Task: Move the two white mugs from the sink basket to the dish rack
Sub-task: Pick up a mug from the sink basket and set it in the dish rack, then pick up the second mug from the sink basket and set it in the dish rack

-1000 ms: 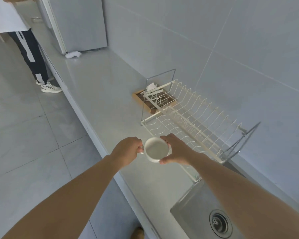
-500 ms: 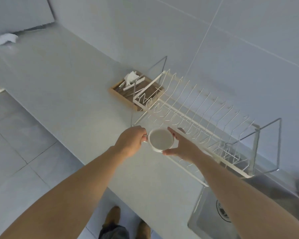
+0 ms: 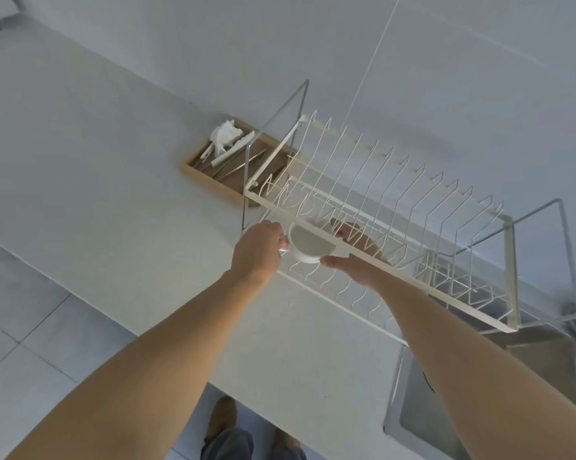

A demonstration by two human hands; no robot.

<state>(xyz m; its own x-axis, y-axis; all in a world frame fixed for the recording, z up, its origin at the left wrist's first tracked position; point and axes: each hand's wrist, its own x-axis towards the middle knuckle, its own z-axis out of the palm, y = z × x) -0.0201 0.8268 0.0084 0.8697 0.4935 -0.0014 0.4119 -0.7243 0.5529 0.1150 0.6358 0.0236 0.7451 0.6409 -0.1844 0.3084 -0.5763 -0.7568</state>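
Note:
A white mug (image 3: 308,244) is held between both hands inside the lower tier of the white wire dish rack (image 3: 413,280), near its left end. My left hand (image 3: 258,249) grips the mug's handle side. My right hand (image 3: 356,257) cups its far and right side, with fingers reaching under the rack's upper rail. The mug's opening faces up toward me and it looks empty. No second mug or sink basket is in view.
A wooden tray (image 3: 233,171) with utensils and a crumpled white cloth lies behind the rack's left end. The steel sink (image 3: 446,410) sits at the lower right. The grey counter (image 3: 97,180) stretches left; its front edge runs diagonally above the floor and my shoes.
Both hands carried the mug forward from in front of the rack into its lower tier. The view swung right and closer, so the other person and the fridge left the frame.

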